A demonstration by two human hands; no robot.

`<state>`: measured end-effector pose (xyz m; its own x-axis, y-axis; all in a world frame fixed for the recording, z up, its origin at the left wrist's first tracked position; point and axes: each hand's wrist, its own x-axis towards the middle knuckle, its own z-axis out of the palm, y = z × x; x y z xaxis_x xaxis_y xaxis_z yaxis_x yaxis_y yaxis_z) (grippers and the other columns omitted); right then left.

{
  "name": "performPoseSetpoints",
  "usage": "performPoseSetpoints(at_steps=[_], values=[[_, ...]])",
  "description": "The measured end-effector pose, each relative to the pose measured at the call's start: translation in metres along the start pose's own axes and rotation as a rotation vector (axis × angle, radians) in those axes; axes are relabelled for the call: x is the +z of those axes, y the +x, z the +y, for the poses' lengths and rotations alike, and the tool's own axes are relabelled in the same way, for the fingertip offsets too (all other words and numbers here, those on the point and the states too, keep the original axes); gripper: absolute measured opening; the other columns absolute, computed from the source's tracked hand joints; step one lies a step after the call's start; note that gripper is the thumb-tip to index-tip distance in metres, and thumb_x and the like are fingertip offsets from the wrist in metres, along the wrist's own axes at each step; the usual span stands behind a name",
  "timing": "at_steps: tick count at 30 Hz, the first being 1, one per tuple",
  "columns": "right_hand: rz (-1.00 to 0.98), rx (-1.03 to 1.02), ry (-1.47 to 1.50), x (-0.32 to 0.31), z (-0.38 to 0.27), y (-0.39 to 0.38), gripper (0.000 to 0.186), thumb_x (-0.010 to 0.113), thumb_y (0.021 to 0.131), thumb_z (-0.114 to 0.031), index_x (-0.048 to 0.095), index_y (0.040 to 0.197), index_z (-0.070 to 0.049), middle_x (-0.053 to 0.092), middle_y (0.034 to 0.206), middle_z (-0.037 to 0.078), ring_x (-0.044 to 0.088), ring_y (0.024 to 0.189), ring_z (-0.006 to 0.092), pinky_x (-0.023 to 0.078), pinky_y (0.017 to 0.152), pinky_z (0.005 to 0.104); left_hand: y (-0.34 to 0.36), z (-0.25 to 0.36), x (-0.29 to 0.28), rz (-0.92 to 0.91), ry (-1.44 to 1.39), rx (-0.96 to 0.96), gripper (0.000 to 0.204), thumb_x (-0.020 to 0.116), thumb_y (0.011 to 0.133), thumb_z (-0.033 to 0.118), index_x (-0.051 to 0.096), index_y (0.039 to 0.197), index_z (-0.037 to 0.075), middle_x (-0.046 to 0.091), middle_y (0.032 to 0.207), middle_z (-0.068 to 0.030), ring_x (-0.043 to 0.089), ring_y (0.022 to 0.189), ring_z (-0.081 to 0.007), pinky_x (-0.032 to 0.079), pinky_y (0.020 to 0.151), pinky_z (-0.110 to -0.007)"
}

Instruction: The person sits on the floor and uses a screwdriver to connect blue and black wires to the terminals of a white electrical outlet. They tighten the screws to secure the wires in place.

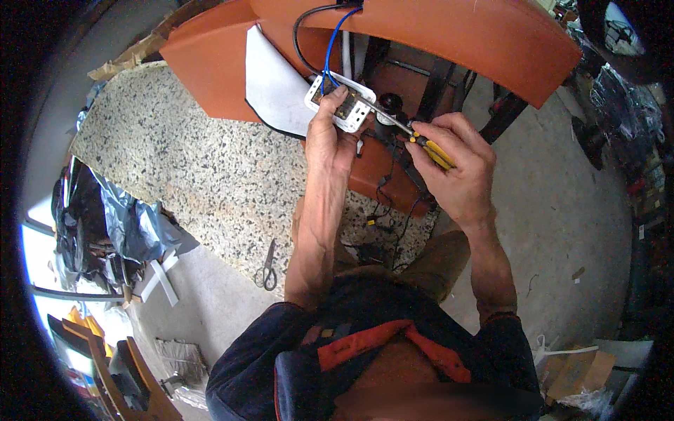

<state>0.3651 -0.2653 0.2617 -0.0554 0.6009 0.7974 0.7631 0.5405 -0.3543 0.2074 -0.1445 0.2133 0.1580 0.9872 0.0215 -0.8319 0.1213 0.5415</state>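
Observation:
My left hand [330,137] is closed around a white electrical socket [359,119], its thumb lying across the wiring side. Blue wires [331,49] and a black cable [298,38] run from the upper part of the socket toward the orange-brown upholstered piece. In my right hand [460,165] is a screwdriver [437,151] with a yellow and black handle, gripped between thumb and fingers. Its metal shaft points up and left, with the tip at the socket's right side. Whether the tip sits in a screw is too small to tell.
An orange-brown upholstered piece [449,28] with a white panel [270,84] rests on the speckled stone surface [175,154]. Scissors [267,270] lie near the surface's front edge. Thin black cables [382,200] hang below the socket. Plastic-wrapped items [133,224] are at the left.

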Motion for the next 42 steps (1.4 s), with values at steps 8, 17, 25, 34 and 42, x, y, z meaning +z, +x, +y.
performPoseSetpoints(at_steps=[8, 17, 25, 34, 42], values=[[0.022, 0.040, 0.024, -0.003, 0.002, 0.000, 0.023, 0.079, 0.081, 0.001, 0.072, 0.103, 0.002, 0.072, 0.093, 0.013, 0.072, 0.080, 0.0200, 0.057, 0.068, 0.0295, -0.004, 0.001, 0.001, -0.010, 0.017, 0.011, 0.028, 0.072, 0.089, 0.019, 0.062, 0.109, 0.002, 0.071, 0.096, -0.0109, 0.071, 0.086, -0.0232, 0.060, 0.070, -0.039], [0.017, -0.008, -0.081, -0.003, -0.006, 0.000, 0.018, 0.078, 0.083, 0.000, 0.071, 0.100, 0.002, 0.072, 0.088, 0.013, 0.073, 0.076, 0.0199, 0.056, 0.063, 0.0312, -0.002, -0.001, 0.000, 0.021, 0.075, -0.001, 0.027, 0.072, 0.090, 0.023, 0.062, 0.111, 0.009, 0.070, 0.102, -0.0059, 0.069, 0.094, -0.0215, 0.057, 0.085, -0.046], [-0.093, 0.116, -0.014, -0.010, -0.007, 0.010, 0.022, 0.080, 0.078, 0.000, 0.068, 0.097, -0.002, 0.069, 0.088, 0.010, 0.070, 0.079, 0.0223, 0.055, 0.069, 0.0331, -0.001, -0.001, -0.001, 0.001, 0.092, -0.017, 0.030, 0.073, 0.088, 0.022, 0.062, 0.113, 0.012, 0.070, 0.103, -0.0042, 0.068, 0.096, -0.0202, 0.054, 0.087, -0.046], [-0.085, 0.127, -0.018, 0.006, -0.001, -0.005, 0.023, 0.076, 0.083, -0.002, 0.065, 0.103, -0.003, 0.071, 0.096, 0.013, 0.071, 0.085, 0.0273, 0.055, 0.072, 0.0366, 0.005, -0.008, 0.002, 0.047, -0.084, -0.049, 0.023, 0.073, 0.088, 0.017, 0.061, 0.107, 0.009, 0.070, 0.101, -0.0069, 0.068, 0.093, -0.0239, 0.055, 0.081, -0.045], [0.171, 0.602, 0.508, 0.051, 0.015, -0.044, 0.019, 0.076, 0.090, -0.013, 0.063, 0.098, -0.002, 0.068, 0.085, 0.001, 0.063, 0.074, 0.0097, 0.050, 0.066, 0.0275, 0.009, 0.002, -0.011, -0.100, -0.372, -0.278, 0.026, 0.075, 0.086, 0.018, 0.063, 0.107, 0.008, 0.070, 0.102, -0.0104, 0.067, 0.094, -0.0268, 0.055, 0.089, -0.053]])
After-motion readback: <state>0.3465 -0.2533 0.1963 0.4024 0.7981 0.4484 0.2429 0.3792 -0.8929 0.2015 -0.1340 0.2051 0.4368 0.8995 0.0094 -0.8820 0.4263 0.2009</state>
